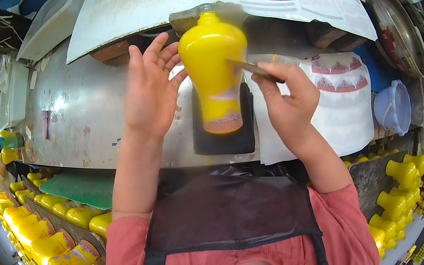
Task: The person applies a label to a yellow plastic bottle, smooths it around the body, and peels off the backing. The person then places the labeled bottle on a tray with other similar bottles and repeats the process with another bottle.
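Observation:
A glossy yellow vase (207, 50) lies on the bench with its narrow neck pointing away from me, against a dark block. Its base end rests on a black pad (221, 145), and a patterned reddish border rings that end. My left hand (150, 88) is open beside the vase's left side, fingers spread and palm toward it; contact is unclear at the fingertips. My right hand (292, 98) grips a thin, flat brown scraper-like tool (256, 70) between thumb and fingers. The tool's blurred tip meets or hovers over the vase's right side.
White decal sheets (328, 113) with reddish borders lie right of the vase. A pale blue bucket (392, 106) hangs or stands beyond them. Rows of yellow vases fill the lower left (43, 236) and right (400, 199). A white board (132, 7) covers the far left of the metal bench (85, 109).

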`<state>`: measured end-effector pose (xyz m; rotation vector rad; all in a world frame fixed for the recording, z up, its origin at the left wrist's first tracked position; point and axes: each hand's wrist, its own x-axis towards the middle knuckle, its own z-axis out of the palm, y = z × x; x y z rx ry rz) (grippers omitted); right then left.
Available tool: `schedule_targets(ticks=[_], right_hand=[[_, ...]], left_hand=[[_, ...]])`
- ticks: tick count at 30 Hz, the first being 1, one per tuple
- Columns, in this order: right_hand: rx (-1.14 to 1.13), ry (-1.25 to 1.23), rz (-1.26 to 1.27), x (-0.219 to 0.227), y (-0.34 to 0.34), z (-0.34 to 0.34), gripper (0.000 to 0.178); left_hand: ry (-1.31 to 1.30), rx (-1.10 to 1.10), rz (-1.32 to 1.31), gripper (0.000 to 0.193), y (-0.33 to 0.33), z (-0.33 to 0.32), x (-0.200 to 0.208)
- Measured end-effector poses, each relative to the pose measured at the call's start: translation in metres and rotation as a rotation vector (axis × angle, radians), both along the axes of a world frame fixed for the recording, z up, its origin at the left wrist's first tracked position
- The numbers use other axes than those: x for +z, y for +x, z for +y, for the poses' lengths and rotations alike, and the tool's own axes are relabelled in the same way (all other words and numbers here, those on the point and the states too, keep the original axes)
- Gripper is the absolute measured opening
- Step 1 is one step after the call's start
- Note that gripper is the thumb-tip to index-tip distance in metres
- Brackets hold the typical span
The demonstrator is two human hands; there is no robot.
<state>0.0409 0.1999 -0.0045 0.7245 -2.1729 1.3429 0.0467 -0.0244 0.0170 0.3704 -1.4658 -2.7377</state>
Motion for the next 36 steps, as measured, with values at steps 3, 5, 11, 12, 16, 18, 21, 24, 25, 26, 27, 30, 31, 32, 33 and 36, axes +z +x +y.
schedule_targets(ticks=[3, 5, 11, 12, 16, 18, 21, 24, 25, 26, 27, 30, 31, 32, 33, 36], right_hand=[[0.102, 0.166, 0.304, 0.003, 0.007, -0.004, 0.038], [0.149, 0.199, 0.205, 0.006, 0.010, -0.007, 0.039], [0.011, 0.118, 0.077, 0.009, 0.008, -0.003, 0.035], [0.007, 0.151, 0.188, 0.008, 0.012, -0.003, 0.035], [0.183, 0.130, 0.159, 0.004, 0.018, -0.003, 0.035], [0.024, -0.040, -0.204, 0.003, 0.016, -0.002, 0.035], [0.032, 0.121, 0.059, 0.001, 0.017, 0.000, 0.036], [0.184, 0.209, 0.230, -0.003, 0.025, 0.003, 0.036], [0.153, 0.121, 0.059, -0.005, 0.025, 0.004, 0.033], [0.167, 0.013, -0.045, -0.007, 0.026, 0.005, 0.030], [0.084, -0.061, -0.133, -0.009, 0.025, 0.006, 0.027], [0.007, -0.166, -0.243, -0.014, 0.023, 0.006, 0.020], [0.036, -0.144, -0.227, -0.015, 0.026, 0.005, 0.020], [0.097, -0.114, -0.188, -0.017, 0.028, 0.004, 0.021], [0.121, -0.070, -0.134, -0.018, 0.032, 0.005, 0.022], [0.150, -0.061, -0.195, -0.019, 0.042, 0.011, 0.022]], left_hand=[[0.017, 0.014, -0.132, 0.078, -0.009, 0.011, -0.009], [0.183, -0.104, -0.083, 0.077, -0.012, 0.019, -0.014], [0.193, -0.150, -0.015, 0.077, 0.004, -0.003, -0.007], [0.168, -0.110, -0.067, 0.077, 0.004, -0.003, -0.009], [0.236, -0.133, -0.115, 0.077, -0.005, 0.007, -0.019], [0.320, -0.187, -0.109, 0.075, -0.007, 0.014, -0.022], [0.367, -0.221, -0.073, 0.073, -0.006, 0.017, -0.020], [0.352, -0.227, -0.063, 0.075, -0.004, 0.014, -0.015], [0.346, -0.216, -0.070, 0.076, -0.003, 0.013, -0.014], [0.339, -0.205, -0.077, 0.077, -0.002, 0.012, -0.013], [0.332, -0.191, -0.080, 0.078, 0.000, 0.012, -0.012], [0.309, -0.167, -0.076, 0.078, 0.002, 0.013, -0.011], [0.302, -0.166, -0.069, 0.079, 0.003, 0.013, -0.010], [0.279, -0.168, -0.057, 0.079, 0.003, 0.014, -0.010], [0.291, -0.165, -0.058, 0.079, 0.004, 0.014, -0.010], [0.278, -0.171, -0.049, 0.079, 0.005, 0.013, -0.007]])
